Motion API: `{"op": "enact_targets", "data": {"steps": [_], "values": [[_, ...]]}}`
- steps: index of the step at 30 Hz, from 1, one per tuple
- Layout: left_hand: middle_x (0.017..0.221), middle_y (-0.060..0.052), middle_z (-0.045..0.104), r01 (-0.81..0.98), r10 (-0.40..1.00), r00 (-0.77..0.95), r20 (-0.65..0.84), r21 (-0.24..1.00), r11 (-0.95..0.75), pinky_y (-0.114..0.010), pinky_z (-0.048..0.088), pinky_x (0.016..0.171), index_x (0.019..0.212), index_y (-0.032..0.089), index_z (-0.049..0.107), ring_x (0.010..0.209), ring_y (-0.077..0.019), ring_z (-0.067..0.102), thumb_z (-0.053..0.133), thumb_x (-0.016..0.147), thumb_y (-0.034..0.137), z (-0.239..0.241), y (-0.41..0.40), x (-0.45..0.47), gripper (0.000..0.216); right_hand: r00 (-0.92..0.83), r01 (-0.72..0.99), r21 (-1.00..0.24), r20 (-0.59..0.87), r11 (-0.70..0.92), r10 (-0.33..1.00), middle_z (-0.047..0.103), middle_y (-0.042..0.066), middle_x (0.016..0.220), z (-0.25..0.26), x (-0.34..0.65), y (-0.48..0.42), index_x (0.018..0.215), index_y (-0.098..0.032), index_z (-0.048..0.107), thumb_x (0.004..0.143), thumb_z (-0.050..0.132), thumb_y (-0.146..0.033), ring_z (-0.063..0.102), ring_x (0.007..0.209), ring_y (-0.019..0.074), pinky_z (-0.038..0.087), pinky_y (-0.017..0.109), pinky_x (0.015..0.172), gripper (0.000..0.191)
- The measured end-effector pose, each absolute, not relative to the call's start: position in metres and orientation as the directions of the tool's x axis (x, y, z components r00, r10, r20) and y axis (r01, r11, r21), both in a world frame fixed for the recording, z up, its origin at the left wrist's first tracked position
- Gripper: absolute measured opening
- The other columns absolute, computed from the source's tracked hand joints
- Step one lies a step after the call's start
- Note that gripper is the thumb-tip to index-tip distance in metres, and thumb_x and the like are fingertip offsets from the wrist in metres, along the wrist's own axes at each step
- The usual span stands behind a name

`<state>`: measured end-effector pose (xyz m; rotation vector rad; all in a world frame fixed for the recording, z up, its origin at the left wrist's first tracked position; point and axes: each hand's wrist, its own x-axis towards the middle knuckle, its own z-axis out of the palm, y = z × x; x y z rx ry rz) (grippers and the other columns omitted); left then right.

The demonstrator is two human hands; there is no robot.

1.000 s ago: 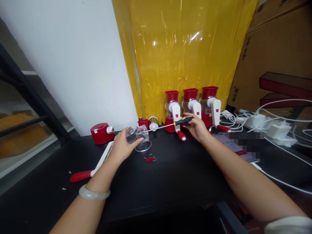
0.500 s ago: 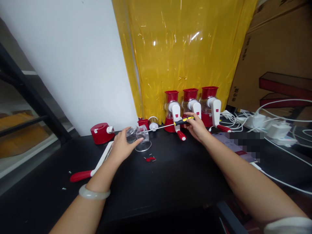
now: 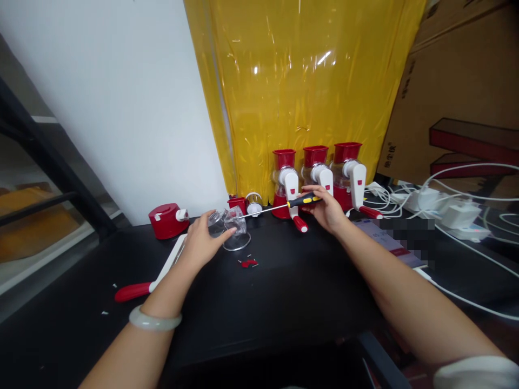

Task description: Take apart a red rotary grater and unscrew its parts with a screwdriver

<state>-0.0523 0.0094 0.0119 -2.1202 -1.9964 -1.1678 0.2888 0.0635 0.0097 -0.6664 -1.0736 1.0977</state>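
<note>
My left hand (image 3: 205, 240) is closed around a clear plastic grater body (image 3: 237, 220), which lies tipped on the black table with its round rim toward me. In my right hand (image 3: 324, 208) is a screwdriver (image 3: 305, 200) with a black and yellow handle, gripped between thumb and fingers. Its long shaft points left and its tip reaches into the clear body; the exact contact is hidden. Just in front lie a small red part (image 3: 248, 263) and several tiny screws. Beside my left wrist rests a white crank with a red handle (image 3: 133, 292).
Three red and white rotary graters (image 3: 317, 156) stand at the back. A red base (image 3: 165, 221) sits at the left, and a metal grater drum (image 3: 254, 204) is behind the clear body. On the right are a phone (image 3: 389, 243), white cables and chargers (image 3: 460, 213).
The screwdriver handle has rotated in my right hand, with its yellow patches now facing differently. My left hand keeps its hold on the clear body. The view has shifted slightly.
</note>
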Motion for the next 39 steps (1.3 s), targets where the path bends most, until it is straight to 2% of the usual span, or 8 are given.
{"op": "enact_targets", "data": {"steps": [3, 6, 14, 19, 28, 31, 36, 39], "values": [[0.135, -0.018, 0.062, 0.865, 0.863, -0.09, 0.498, 0.468, -0.18, -0.048, 0.045, 0.105, 0.138, 0.017, 0.052, 0.128, -0.0361, 0.055, 0.071, 0.075, 0.064, 0.013, 0.009, -0.051, 0.081, 0.13, -0.208, -0.912, 0.331, 0.352, 0.934, 0.061, 0.0, 0.066, 0.005, 0.291, 0.071, 0.088, -0.023, 0.066, 0.078, 0.063, -0.062, 0.058, 0.056, 0.0158, 0.044, 0.029, 0.05, 0.04], [0.136, -0.017, 0.061, 0.868, 0.861, -0.086, 0.501, 0.462, -0.183, -0.048, 0.044, 0.105, 0.138, 0.017, 0.052, 0.129, -0.0367, 0.054, 0.071, 0.075, 0.065, 0.013, 0.008, -0.051, 0.081, 0.154, -0.078, -0.922, 0.365, 0.38, 0.918, 0.052, -0.004, 0.055, 0.001, 0.292, 0.075, 0.086, -0.022, 0.065, 0.076, 0.067, -0.059, 0.046, 0.044, 0.011, 0.034, 0.025, 0.044, 0.038], [0.137, -0.016, 0.061, 0.868, 0.862, -0.08, 0.5, 0.46, -0.187, -0.05, 0.044, 0.105, 0.139, 0.019, 0.051, 0.13, -0.0386, 0.052, 0.07, 0.075, 0.066, 0.011, 0.009, -0.053, 0.082, 0.066, -0.355, -0.88, 0.313, 0.316, 0.947, 0.059, -0.004, 0.073, 0.005, 0.289, 0.069, 0.089, -0.025, 0.058, 0.064, 0.064, -0.029, 0.054, 0.058, 0.012, 0.045, 0.028, 0.055, 0.026], [0.137, -0.017, 0.061, 0.865, 0.867, -0.08, 0.492, 0.467, -0.185, -0.05, 0.045, 0.104, 0.139, 0.019, 0.051, 0.13, -0.038, 0.053, 0.07, 0.074, 0.066, 0.012, 0.008, -0.052, 0.083, 0.086, -0.358, -0.879, 0.305, 0.315, 0.948, 0.06, -0.004, 0.072, 0.006, 0.289, 0.067, 0.09, -0.025, 0.061, 0.056, 0.059, -0.02, 0.055, 0.062, 0.013, 0.045, 0.027, 0.057, 0.034], [0.136, -0.018, 0.061, 0.859, 0.866, -0.087, 0.493, 0.477, -0.185, -0.048, 0.044, 0.105, 0.138, 0.018, 0.052, 0.13, -0.0363, 0.054, 0.071, 0.074, 0.065, 0.013, 0.008, -0.051, 0.082, 0.074, -0.357, -0.87, 0.336, 0.339, 0.939, 0.067, -0.001, 0.085, 0.009, 0.289, 0.064, 0.095, -0.026, 0.061, 0.05, 0.058, -0.012, 0.062, 0.073, 0.0161, 0.05, 0.029, 0.061, 0.048], [0.134, -0.018, 0.062, 0.859, 0.865, -0.099, 0.493, 0.481, -0.175, -0.048, 0.045, 0.104, 0.137, 0.018, 0.052, 0.128, -0.0354, 0.056, 0.072, 0.074, 0.065, 0.013, 0.009, -0.051, 0.081, 0.062, -0.318, -0.894, 0.312, 0.315, 0.948, 0.065, -0.004, 0.08, 0.008, 0.291, 0.065, 0.1, -0.027, 0.06, 0.053, 0.06, -0.016, 0.063, 0.066, 0.015, 0.051, 0.029, 0.059, 0.048], [0.134, -0.018, 0.063, 0.864, 0.862, -0.09, 0.499, 0.47, -0.182, -0.047, 0.046, 0.104, 0.137, 0.018, 0.052, 0.127, -0.0353, 0.057, 0.072, 0.074, 0.064, 0.013, 0.01, -0.052, 0.08, 0.101, -0.242, -0.927, 0.268, 0.286, 0.958, 0.063, -0.003, 0.078, 0.007, 0.292, 0.071, 0.095, -0.026, 0.057, 0.07, 0.065, -0.04, 0.06, 0.056, 0.0143, 0.052, 0.031, 0.052, 0.029], [0.132, -0.018, 0.063, 0.866, 0.856, -0.088, 0.51, 0.464, -0.187, -0.047, 0.046, 0.104, 0.136, 0.018, 0.052, 0.127, -0.0352, 0.057, 0.072, 0.074, 0.064, 0.011, 0.011, -0.053, 0.08, 0.156, -0.159, -0.928, 0.314, 0.338, 0.936, 0.061, -0.003, 0.075, 0.005, 0.291, 0.075, 0.092, -0.025, 0.057, 0.072, 0.069, -0.045, 0.055, 0.051, 0.0118, 0.048, 0.028, 0.047, 0.03]]}}
